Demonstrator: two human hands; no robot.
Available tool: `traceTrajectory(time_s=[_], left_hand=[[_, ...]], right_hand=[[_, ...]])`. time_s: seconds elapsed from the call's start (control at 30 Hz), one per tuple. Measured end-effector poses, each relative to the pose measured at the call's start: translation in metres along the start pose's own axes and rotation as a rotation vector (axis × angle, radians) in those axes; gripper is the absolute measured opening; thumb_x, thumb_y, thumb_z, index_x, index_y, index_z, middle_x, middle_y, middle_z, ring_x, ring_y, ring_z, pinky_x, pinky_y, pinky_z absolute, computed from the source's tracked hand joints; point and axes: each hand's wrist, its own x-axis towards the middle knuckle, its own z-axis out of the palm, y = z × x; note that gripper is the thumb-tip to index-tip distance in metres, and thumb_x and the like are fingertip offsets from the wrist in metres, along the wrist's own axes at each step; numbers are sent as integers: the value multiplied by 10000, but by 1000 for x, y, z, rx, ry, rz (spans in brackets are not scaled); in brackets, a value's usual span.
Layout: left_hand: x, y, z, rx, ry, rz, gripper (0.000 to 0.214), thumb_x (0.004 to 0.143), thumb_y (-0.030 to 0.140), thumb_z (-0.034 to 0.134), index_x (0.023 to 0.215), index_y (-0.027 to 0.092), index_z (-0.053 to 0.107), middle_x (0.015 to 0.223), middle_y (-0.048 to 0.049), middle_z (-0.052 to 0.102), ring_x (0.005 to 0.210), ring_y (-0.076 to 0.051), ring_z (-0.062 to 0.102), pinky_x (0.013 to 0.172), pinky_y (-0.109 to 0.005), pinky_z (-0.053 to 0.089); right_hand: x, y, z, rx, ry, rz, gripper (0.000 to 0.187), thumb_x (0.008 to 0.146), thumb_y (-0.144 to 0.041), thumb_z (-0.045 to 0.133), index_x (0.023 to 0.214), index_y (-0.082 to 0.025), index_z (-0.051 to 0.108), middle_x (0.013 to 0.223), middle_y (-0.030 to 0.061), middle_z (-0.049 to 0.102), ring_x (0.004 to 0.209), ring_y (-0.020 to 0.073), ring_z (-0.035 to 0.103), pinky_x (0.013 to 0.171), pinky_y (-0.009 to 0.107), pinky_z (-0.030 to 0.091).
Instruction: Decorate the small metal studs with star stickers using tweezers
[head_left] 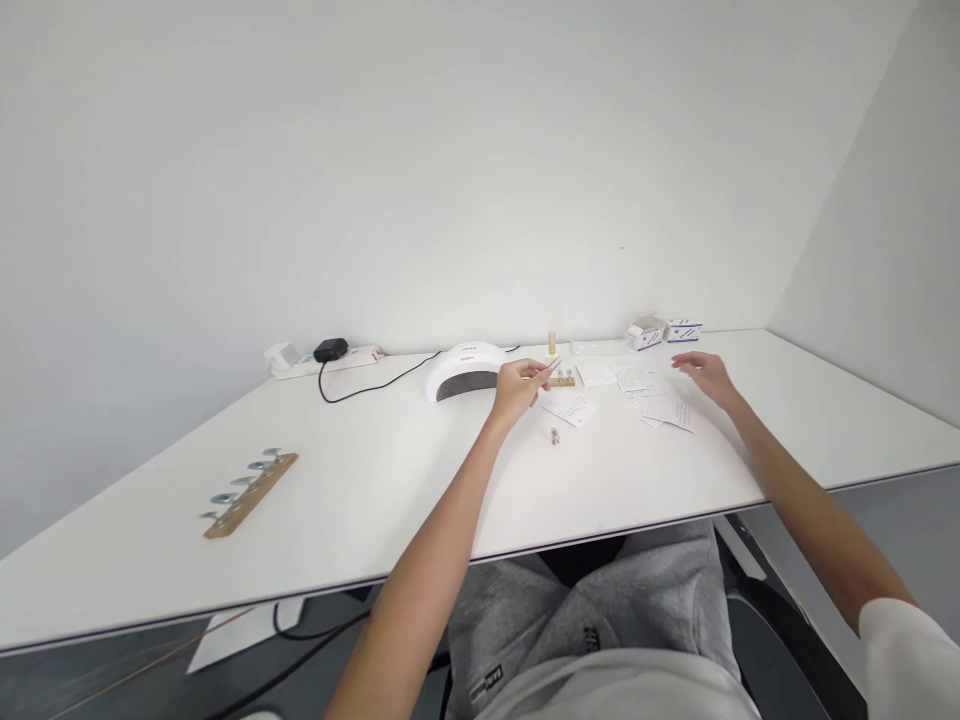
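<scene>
My left hand (520,388) is closed in a pinch on slim, pale tweezers (556,364), whose tip points right and up. Just beyond its fingers is a small wooden stand (562,381) with several little pegs, partly hidden by the hand. A white sheet (574,409) with small printed shapes lies to the right of that hand. My right hand (705,376) hovers over the right of the table with fingers apart and nothing in them. Left of it are several overlapping printed sheets (667,411). A small shiny bottle-like piece (555,436) stands nearer me.
Behind my left hand sits a white arched nail lamp (468,362). At the back are a yellowish tube (552,343), small boxes (646,332) and a power strip (367,355) with a black adapter (331,350). A wooden strip (251,496) holding several nail tips lies left.
</scene>
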Motion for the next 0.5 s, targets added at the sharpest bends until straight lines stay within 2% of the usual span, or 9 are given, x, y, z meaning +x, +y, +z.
traceTrajectory(time_s=[0.13,0.23,0.3,0.37,0.5], left_hand=[[4,-4,-2,-40,67,-3,206,685,321,673,714,123,620,558,-15,599,311,-35,334,353,-208,234],[4,-4,-3,-49,87,-8,207,680,315,670,723,119,620,549,-12,591,304,-34,326,354,-208,225],[3,-3,-3,-52,94,-9,201,678,310,668,719,119,620,540,-8,586,305,-35,327,353,-207,218],[3,-2,-3,-62,94,-10,200,678,310,670,713,119,621,539,-5,583,310,-32,326,354,-205,214],[4,-2,-3,-122,87,-34,210,669,308,683,720,111,627,547,-10,580,335,-31,335,364,-202,219]], right_hand=[[-29,-62,38,93,-487,-119,279,720,-336,626,925,-169,717,946,83,709,870,202,616,786,323,457],[-53,-93,71,122,-694,-157,314,679,-307,674,959,-167,708,900,72,700,771,170,595,697,290,446],[-67,-104,91,126,-731,-166,361,625,-276,724,969,-170,702,885,53,683,690,136,544,652,270,429],[-77,-110,107,104,-702,-159,337,595,-290,758,910,-177,716,856,39,662,657,120,496,627,257,408],[-83,-117,126,120,-687,-133,315,584,-329,783,855,-176,735,814,25,640,618,102,444,584,240,361]])
